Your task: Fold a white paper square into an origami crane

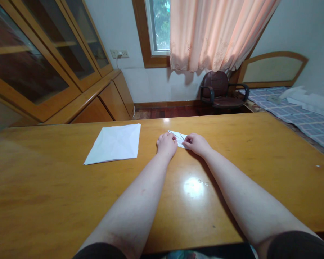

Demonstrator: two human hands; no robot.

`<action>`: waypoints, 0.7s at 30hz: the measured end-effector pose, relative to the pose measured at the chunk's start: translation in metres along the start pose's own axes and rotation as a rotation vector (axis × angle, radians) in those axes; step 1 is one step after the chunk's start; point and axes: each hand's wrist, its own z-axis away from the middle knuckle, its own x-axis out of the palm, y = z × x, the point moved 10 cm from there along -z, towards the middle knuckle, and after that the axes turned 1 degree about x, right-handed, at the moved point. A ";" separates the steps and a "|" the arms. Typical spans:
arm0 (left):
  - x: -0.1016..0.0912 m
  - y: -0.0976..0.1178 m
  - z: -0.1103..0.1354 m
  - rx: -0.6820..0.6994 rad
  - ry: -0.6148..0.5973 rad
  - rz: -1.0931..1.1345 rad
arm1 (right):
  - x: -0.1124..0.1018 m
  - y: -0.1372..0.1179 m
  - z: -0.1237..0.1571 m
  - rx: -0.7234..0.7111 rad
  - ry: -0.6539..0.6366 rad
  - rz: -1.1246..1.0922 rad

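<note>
A small folded piece of white paper (178, 137) lies on the wooden table (232, 158) near its far edge. My left hand (166, 144) is closed with its fingertips pressed on the paper's left part. My right hand (196, 142) is curled and pinches the paper's right side. Both hands hide much of the fold. A larger creased white paper sheet (115, 143) lies flat on the table to the left of my left hand, untouched.
A wooden cabinet with glass doors (43, 61) stands along the left wall. Beyond the table are a dark office chair (218, 91), a window with a peach curtain (213, 32), and a bed with a checked cover (299, 111) at right.
</note>
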 end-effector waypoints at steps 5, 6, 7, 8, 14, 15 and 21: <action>0.000 0.000 0.001 0.005 0.021 0.022 | -0.007 0.001 -0.002 -0.032 0.102 -0.014; 0.000 -0.001 0.001 -0.003 0.029 0.029 | -0.009 0.001 -0.003 -0.050 0.137 -0.014; -0.001 -0.002 0.001 -0.010 0.037 0.039 | -0.011 0.002 -0.003 -0.059 0.160 -0.020; -0.001 -0.003 0.000 -0.014 0.045 0.051 | -0.011 0.003 -0.003 -0.064 0.168 -0.034; -0.002 0.000 -0.001 0.009 0.067 0.189 | -0.006 0.001 -0.001 -0.072 0.108 -0.127; -0.002 0.001 -0.002 0.016 0.068 0.218 | -0.006 -0.001 0.000 -0.075 0.103 -0.141; -0.001 0.003 -0.005 0.062 0.085 0.368 | -0.006 -0.003 0.000 -0.047 0.094 -0.171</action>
